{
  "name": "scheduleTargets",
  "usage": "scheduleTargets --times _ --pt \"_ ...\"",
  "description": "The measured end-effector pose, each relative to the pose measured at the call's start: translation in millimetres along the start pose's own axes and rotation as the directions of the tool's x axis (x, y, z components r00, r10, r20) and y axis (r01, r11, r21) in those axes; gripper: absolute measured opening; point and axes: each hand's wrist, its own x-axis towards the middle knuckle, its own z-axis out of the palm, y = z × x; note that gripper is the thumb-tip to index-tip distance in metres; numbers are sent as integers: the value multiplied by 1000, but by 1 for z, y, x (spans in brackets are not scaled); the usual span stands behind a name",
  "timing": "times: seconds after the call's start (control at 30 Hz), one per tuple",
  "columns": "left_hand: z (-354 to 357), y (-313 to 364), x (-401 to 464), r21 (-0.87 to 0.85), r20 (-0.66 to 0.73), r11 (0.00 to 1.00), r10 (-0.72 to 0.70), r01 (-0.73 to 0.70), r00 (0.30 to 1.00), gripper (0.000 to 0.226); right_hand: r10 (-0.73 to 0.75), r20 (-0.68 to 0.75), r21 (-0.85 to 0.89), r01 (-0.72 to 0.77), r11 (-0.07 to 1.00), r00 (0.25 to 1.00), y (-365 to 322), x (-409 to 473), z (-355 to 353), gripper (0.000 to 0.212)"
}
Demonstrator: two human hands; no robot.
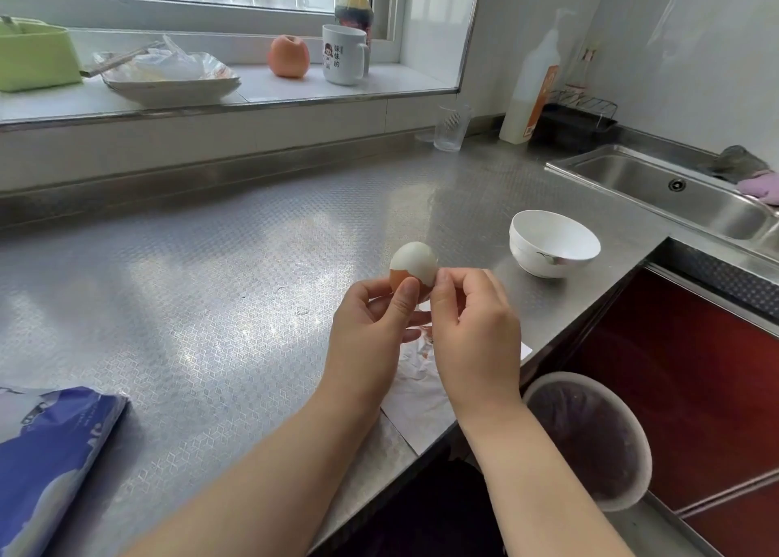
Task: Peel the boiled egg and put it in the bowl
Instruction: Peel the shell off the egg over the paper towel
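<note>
A boiled egg (414, 263) is held upright above the steel counter; its top half is bare white and its lower part still carries brown shell. My left hand (371, 329) grips the egg's lower part, thumb across the shell. My right hand (472, 329) pinches at the shell's edge on the egg's right side. A white bowl (553, 244) with nothing in it stands on the counter to the right, a short way beyond the hands. A white paper sheet (417, 392) with bits of shell lies under the hands at the counter's front edge.
A sink (674, 194) lies at the far right, a lined bin (590, 438) below the counter edge. A glass (452, 126) and soap bottle (533, 88) stand at the back. A blue bag (50, 455) lies at the near left. The windowsill holds an apple, mug and tray.
</note>
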Motion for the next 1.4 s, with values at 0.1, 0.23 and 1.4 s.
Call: scheduleTargets --times 0.1,0.23,1.4 --pt "-1 0 0 5 3 1000 -6 6 1000 22 -91 11 -87 91 992 996 3 3 -1 24" --pt "-3 -1 1 4 3 1000 -26 26 1000 27 -156 156 -74 169 983 975 6 13 -8 25" --pt "-1 -1 -2 2 -13 999 -39 39 999 25 -47 -90 141 59 988 995 4 -6 -8 16"
